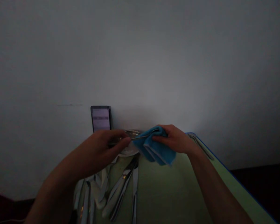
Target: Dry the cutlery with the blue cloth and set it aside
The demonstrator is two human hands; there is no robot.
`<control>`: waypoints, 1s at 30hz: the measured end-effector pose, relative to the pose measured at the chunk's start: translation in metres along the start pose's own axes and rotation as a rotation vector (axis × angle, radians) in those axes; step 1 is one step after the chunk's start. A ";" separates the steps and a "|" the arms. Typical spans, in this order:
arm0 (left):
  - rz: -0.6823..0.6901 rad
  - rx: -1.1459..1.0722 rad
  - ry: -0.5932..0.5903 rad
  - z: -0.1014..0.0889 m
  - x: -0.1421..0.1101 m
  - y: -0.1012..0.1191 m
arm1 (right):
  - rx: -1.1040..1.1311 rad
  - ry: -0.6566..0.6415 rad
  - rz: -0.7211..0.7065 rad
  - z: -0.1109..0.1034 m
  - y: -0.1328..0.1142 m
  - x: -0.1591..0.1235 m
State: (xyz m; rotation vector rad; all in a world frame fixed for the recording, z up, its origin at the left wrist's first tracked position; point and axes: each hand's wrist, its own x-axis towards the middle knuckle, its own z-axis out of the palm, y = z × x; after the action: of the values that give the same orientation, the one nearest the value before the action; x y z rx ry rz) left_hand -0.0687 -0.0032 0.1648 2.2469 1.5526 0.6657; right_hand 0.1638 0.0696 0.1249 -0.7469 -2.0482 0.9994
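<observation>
A thin metal piece of cutlery [140, 137] spans the gap between my two hands. Its left end is pinched between the thumb and fingers of my left hand [109, 143]. My right hand [175, 137] is closed on a folded blue cloth [157, 147], which wraps the other end, so I cannot make out whether it is a fork, a spoon or something else. Behind and below my hands stands a round shiny metal bowl or dish [130, 151], partly covered by them. Several table knives [134, 189] and other cutlery lie loose in front of it.
A phone [101, 119] leans upright against the pale wall [140, 62] at the back. More cutlery [85, 202] lies at the left beside my forearm. Long thin metal pieces [202, 147] rest near the right edge of the green, blue-rimmed table [172, 193].
</observation>
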 end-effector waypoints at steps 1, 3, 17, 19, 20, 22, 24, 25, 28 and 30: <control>0.012 0.013 -0.019 0.001 0.000 0.002 | -0.001 0.012 -0.003 -0.001 -0.002 -0.001; 0.032 0.010 -0.023 0.001 0.001 0.006 | 0.031 0.060 0.002 -0.001 -0.004 -0.001; -0.064 -0.046 0.137 0.026 0.015 0.025 | 0.984 0.639 0.151 0.060 0.005 0.024; -0.073 -0.022 0.135 0.025 0.016 0.025 | 1.043 0.604 0.173 0.062 0.002 0.025; -0.074 -0.013 0.117 0.025 0.016 0.025 | 1.063 0.586 0.188 0.062 0.001 0.024; -0.068 -0.003 0.069 0.024 0.016 0.024 | 1.083 0.562 0.226 0.061 -0.001 0.024; -0.057 0.001 0.027 0.023 0.017 0.020 | 1.064 0.550 0.253 0.057 -0.001 0.024; -0.049 -0.001 0.012 0.022 0.016 0.017 | 1.035 0.539 0.258 0.054 0.000 0.023; -0.024 0.000 -0.040 0.015 0.013 0.005 | 0.861 0.451 0.227 0.040 0.003 0.018; -0.009 -0.006 -0.071 0.009 0.010 -0.002 | 0.653 0.370 0.161 0.029 0.004 0.014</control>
State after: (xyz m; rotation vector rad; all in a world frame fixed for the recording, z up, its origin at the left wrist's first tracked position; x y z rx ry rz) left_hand -0.0628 0.0066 0.1584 2.2330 1.5233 0.5808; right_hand 0.1336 0.0702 0.1140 -0.6790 -1.2486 1.4007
